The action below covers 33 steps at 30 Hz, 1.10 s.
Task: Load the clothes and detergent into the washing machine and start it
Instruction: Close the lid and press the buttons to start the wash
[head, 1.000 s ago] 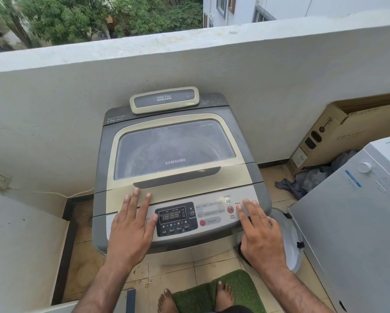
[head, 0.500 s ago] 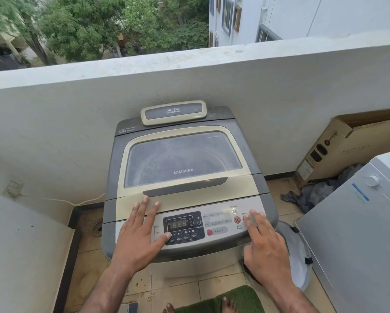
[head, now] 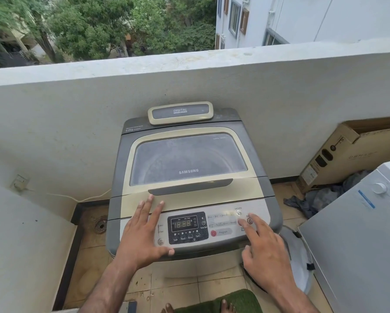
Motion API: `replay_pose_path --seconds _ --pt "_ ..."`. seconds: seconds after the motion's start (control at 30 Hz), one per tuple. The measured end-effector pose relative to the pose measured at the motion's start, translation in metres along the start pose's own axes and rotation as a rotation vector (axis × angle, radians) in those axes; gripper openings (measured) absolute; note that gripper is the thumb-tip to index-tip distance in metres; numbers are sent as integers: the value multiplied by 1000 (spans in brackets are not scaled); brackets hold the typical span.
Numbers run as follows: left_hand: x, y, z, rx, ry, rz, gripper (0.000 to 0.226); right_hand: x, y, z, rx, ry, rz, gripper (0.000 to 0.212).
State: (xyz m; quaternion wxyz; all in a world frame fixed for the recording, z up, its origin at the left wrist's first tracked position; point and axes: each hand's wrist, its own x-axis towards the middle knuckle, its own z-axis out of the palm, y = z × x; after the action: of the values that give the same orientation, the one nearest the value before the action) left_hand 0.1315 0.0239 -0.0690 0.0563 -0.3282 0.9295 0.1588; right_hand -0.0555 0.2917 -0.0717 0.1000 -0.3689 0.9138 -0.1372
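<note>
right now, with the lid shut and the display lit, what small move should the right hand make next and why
Probably press down with the right hand, whose fingers already rest at the round button on the right of the panel. The lid is shut, the display is lit, and the left hand lies flat on the washer, bracing it. Which button that is cannot be read.

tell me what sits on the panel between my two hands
In the head view, the dark display block reading 18:88 and the red program button lie between the left hand and the right hand.
</note>
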Motion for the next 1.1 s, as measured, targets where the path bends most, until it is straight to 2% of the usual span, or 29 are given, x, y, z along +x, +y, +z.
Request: replay_pose_path --seconds 0.33,0.53,0.93,1.1 --pt "-2 1 -3 -14 11 -20 133 -14 -22 10 -22 -80 -116 72" --pt "-2 2 -5 -7 0 -23 133 -17 -33 13 -64 -137 -148 82" --pt "-2 2 -4 -19 7 -11 133 -16 -40 13 -172 -169 -126 88" --pt "-2 3 -5 -18 6 -10 134 -11 -47 11 -196 -187 -100 80"
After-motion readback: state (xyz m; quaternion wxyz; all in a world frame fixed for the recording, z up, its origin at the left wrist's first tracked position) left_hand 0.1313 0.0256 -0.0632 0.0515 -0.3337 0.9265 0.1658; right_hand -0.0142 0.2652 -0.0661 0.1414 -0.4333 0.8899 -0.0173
